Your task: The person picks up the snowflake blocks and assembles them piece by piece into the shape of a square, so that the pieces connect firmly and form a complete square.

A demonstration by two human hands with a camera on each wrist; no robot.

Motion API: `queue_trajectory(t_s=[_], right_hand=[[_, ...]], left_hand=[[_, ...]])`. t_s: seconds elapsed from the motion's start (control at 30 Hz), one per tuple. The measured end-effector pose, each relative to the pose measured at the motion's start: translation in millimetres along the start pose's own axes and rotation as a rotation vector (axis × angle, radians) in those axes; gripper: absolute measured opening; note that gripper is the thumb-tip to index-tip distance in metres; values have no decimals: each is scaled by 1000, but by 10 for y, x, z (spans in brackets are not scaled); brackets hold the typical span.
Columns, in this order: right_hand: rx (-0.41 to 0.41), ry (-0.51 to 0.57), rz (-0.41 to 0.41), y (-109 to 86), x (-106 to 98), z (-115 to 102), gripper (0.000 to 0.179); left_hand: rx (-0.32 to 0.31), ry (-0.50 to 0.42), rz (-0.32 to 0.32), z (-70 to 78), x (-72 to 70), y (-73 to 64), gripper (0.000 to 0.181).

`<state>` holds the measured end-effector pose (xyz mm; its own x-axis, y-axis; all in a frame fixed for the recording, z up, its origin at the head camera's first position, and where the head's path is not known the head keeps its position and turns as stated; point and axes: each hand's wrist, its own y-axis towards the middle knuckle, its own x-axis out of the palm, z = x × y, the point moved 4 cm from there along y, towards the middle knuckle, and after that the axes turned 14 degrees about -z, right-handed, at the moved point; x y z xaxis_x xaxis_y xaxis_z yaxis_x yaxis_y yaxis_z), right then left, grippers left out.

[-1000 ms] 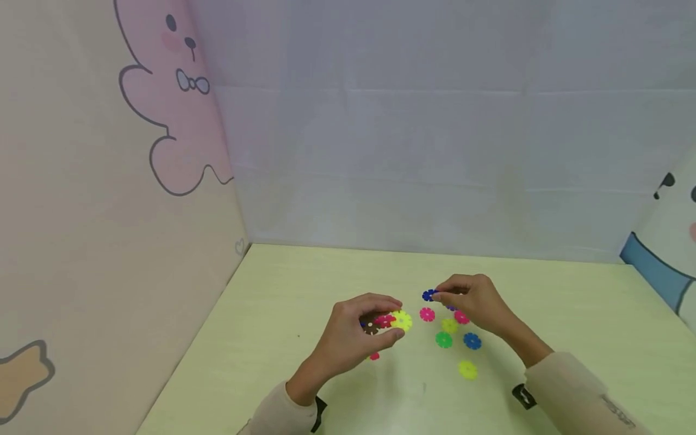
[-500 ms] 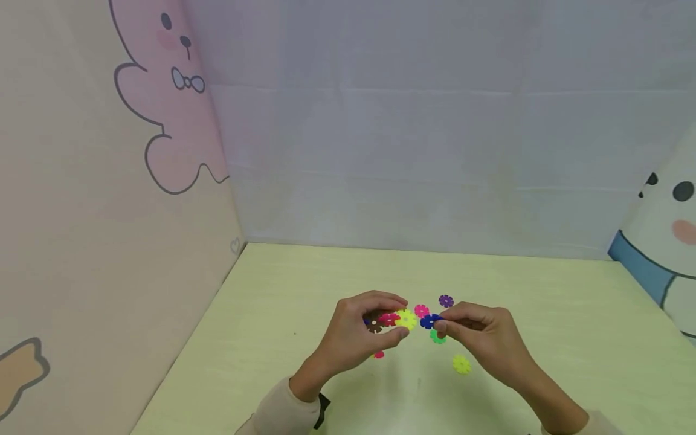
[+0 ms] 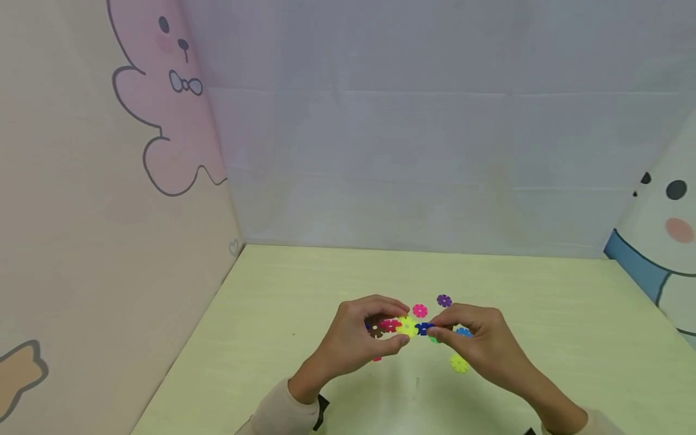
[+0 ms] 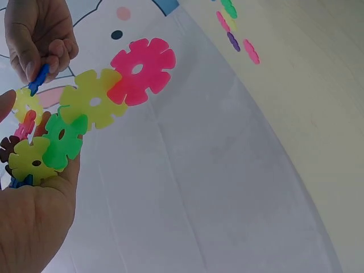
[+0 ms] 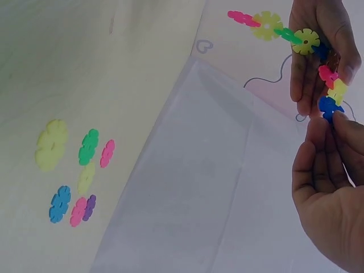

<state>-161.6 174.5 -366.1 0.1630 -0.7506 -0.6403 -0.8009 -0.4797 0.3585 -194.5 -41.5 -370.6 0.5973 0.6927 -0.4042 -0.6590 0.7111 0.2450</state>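
The disc chain (image 4: 85, 111) is gripped in the left hand (image 3: 353, 332). Between the hands, the right hand (image 3: 484, 335) pinches a blue disc (image 3: 423, 329) against the chain's yellow disc (image 3: 401, 330). Loose discs (image 3: 459, 363) lie on the table (image 3: 326, 278) below.

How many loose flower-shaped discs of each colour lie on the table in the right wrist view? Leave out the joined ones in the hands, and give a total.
Yellow discs: 2
Pink discs: 2
Green disc: 1
Blue disc: 1
Purple disc: 1
Total: 7
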Motion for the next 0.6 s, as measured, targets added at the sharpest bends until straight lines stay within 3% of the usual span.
queue_trajectory(t_s=[0.23,0.47,0.6], right_hand=[[-69,-86,2,20,-22,-76,25],[-122,-96,5,25,1,-76,26],[-128,-105,22,33,30,-65,27]], left_hand=[[-16,21,-7,8,17,-9,28],[-34,90,-6,-37,62,3,28],[-38,81,-2,-72,71,15,28]])
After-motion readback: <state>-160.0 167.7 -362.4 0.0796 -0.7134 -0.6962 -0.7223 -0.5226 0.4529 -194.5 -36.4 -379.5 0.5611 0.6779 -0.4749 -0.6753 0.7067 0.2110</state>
